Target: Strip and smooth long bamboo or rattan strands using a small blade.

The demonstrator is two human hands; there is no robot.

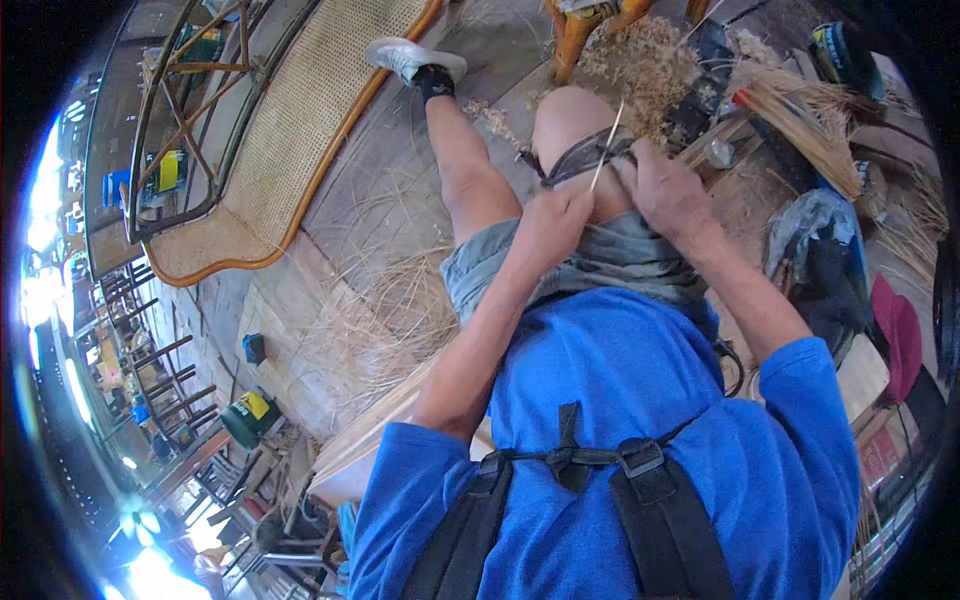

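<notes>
A thin pale strip of cane slants up from my left hand, whose fingers are closed on its lower end. Just to the right, my right hand is curled with its fingertips close to the strip; what they grip is hidden. Beneath the strip, a dark band is wrapped around my thigh near the bent knee. Both hands are over my lap, above the grey shorts.
A woven cane panel with an orange-brown wooden rim lies at left. Loose cane strands litter the floor. A heap of shavings is ahead. Right of me are a bundle of strips, a plastic bag and a maroon cap.
</notes>
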